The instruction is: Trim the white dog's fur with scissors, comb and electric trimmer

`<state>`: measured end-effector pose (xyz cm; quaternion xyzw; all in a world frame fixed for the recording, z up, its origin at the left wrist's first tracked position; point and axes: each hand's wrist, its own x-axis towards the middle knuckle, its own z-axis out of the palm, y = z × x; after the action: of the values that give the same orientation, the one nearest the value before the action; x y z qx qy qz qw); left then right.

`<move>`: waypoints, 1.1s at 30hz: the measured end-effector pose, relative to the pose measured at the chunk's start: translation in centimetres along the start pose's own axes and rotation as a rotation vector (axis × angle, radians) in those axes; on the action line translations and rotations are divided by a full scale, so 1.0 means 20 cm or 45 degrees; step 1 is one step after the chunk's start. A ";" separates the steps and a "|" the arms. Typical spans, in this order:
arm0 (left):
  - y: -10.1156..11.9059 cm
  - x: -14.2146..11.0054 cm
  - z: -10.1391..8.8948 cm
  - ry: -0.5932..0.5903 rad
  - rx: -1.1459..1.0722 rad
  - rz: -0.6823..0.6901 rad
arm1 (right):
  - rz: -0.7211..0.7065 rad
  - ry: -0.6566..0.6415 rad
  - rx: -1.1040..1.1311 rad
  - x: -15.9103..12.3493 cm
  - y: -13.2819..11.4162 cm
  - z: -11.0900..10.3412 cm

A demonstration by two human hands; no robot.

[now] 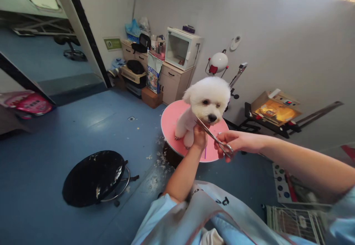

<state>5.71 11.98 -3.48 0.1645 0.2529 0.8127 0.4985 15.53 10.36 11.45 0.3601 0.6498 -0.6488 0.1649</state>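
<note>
And here's the right hand wrapped round the scissors, blades just beside the muzzle of the white dog, the left hand clamped under its chin as it sits on the pink tabletop! Rounded head, clippings left of the dog: most of the trim looks done, the face apparently remaining. The rim runs close before the dog's paws; farther left sits a black stool, with open floor beyond.
</note>
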 end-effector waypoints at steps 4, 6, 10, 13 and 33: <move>0.00 -0.01 0.00 0.019 -0.157 0.048 | 0.044 -0.010 -0.071 -0.02 -0.04 -0.02; 0.00 -0.01 0.01 -0.002 -0.214 0.046 | 0.031 0.019 -0.083 -0.02 -0.04 -0.01; -0.01 -0.03 0.03 0.007 -0.261 0.075 | 0.036 0.065 -0.110 -0.01 -0.04 -0.01; -0.01 -0.04 0.05 0.014 -0.229 0.068 | 0.072 0.041 -0.147 0.00 -0.03 0.00; 0.05 -0.06 0.11 0.152 -0.094 -0.175 | -0.037 0.195 -0.211 0.10 0.02 0.02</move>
<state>6.63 11.10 -1.13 0.0797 0.2626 0.7937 0.5429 14.29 10.53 9.77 0.3841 0.7171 -0.5658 0.1346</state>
